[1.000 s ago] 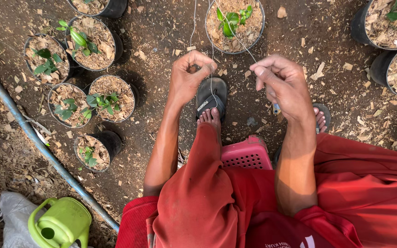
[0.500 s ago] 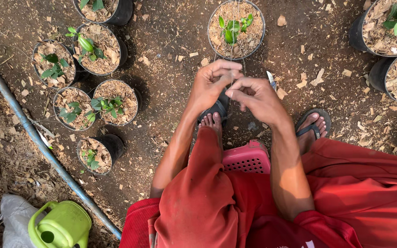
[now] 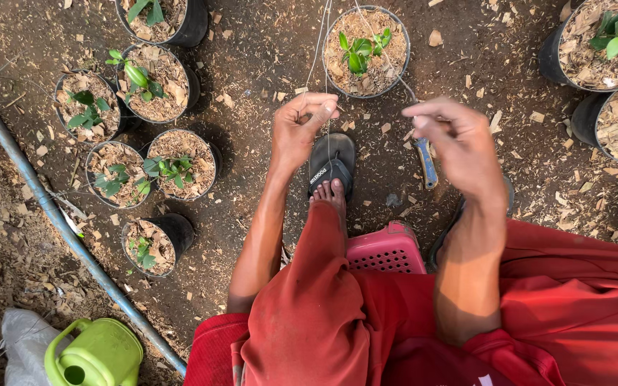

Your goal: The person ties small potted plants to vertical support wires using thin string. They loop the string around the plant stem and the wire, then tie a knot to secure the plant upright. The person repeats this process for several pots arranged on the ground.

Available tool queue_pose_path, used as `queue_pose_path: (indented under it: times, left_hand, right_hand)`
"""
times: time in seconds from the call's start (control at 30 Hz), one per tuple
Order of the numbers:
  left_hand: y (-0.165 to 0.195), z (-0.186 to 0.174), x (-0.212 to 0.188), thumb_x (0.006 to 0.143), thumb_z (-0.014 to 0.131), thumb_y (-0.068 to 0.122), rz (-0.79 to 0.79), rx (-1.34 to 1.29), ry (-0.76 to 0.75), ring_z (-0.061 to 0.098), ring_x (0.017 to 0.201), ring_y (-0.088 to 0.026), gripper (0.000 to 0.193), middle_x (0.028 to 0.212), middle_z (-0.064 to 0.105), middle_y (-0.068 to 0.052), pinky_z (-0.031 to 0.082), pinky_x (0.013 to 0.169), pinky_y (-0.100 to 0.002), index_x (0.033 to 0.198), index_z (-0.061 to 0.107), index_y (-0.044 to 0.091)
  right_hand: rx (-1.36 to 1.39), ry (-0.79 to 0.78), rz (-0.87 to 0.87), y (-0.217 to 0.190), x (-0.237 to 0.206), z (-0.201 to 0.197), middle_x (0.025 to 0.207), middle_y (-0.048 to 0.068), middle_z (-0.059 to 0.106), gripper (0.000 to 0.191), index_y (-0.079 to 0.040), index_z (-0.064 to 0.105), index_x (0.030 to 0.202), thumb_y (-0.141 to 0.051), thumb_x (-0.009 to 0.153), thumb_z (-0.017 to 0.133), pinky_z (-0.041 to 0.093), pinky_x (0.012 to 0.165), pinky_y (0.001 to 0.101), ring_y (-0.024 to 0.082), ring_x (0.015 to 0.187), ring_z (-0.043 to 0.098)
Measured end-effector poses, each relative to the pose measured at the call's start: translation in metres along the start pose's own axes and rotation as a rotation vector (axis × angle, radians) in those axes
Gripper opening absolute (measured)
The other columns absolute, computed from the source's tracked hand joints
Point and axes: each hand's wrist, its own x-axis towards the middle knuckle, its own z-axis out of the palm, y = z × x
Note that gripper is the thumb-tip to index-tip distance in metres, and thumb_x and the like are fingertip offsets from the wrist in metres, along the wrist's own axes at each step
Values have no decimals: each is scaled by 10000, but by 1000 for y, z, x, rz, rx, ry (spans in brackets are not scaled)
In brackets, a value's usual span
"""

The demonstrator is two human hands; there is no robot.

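Red trousers (image 3: 323, 314), lime-green watering can (image 3: 98, 354), seemingly blue-handled tool (image 3: 427, 163)

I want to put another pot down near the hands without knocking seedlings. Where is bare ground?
Bare soil lies between the pot cluster on the left and the left hand, and right of the right hand before the black pots. Crowded: the cluster itself and around the blue-handled tool.

A thin pale wire (image 3: 321, 53) ran in near-vertical strands from the top edge of the view down to the left hand (image 3: 300, 132), pinched between its thumb and fingertips. A second strand slanted across the potted seedling (image 3: 366, 50) to the right hand (image 3: 459, 146), also pinched there. The black pot, filled with wood chips, stood upright on the ground just beyond both hands.
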Motion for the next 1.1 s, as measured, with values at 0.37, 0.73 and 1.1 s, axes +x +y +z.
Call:
queue_pose_path:
  times: [0.37,0.73,1.1]
  left_hand:
    - [-14,8,2,985,727,123,9,-78,15,731,919,-69,204,966,813,-91,556,879,-247,1169,720,35]
    - [-15,36,1,954,746,59,-1,-321,-46,713,1081,-129,154,1204,750,-131,570,957,-283,1088,706,-3]
    - [-22,38,-28,1023,665,212,-120,-147,-116,631,918,-66,143,988,702,20,521,821,-238,1102,686,94]
  right_hand:
    - [336,-232,127,-24,-5,5,920,83,751,258,-50,635,1221,-15,967,605,546,609,259,116,665,659]
    - [252,-251,57,13,8,50,1360,5,529,60,-79,706,949,-66,902,740,512,1053,306,149,1277,549]
    - [-308,-174,24,45,15,61,797,34,401,106,-107,731,940,-171,894,802,373,662,367,176,736,432]
